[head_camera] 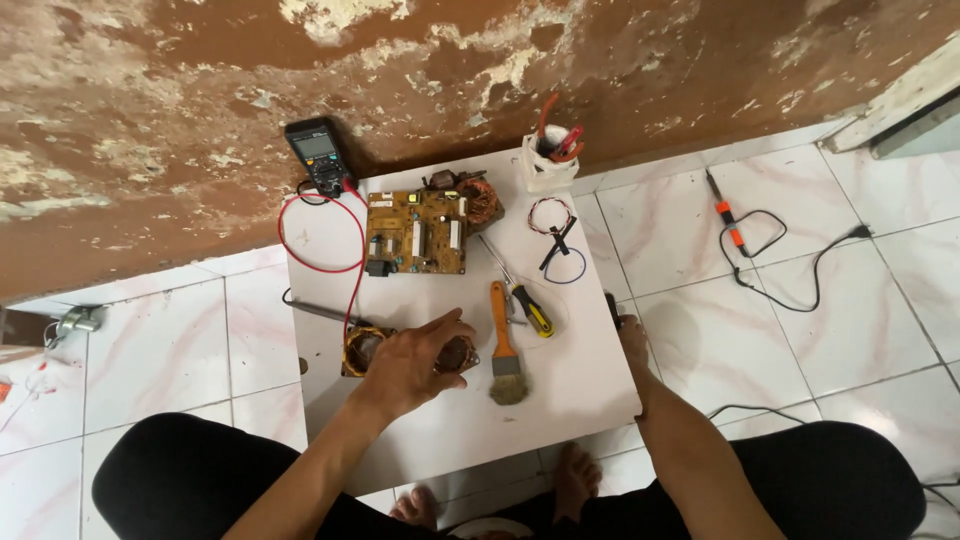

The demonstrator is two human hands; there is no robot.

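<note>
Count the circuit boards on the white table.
2. One circuit board lies bare near the multimeter. The second board, with copper coils, sits under the left hand, partly hidden. More may be covered by that hand.

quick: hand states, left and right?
Left hand: closed on the coil part.
Right hand: at the table edge; grip cannot be told.

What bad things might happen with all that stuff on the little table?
The red wire from the meter runs right beside the left hand resting on the coil part; a snag might tug the meter. The brush and screwdriver lie close by and might get knocked. The right hand sits at the table edge.
</note>
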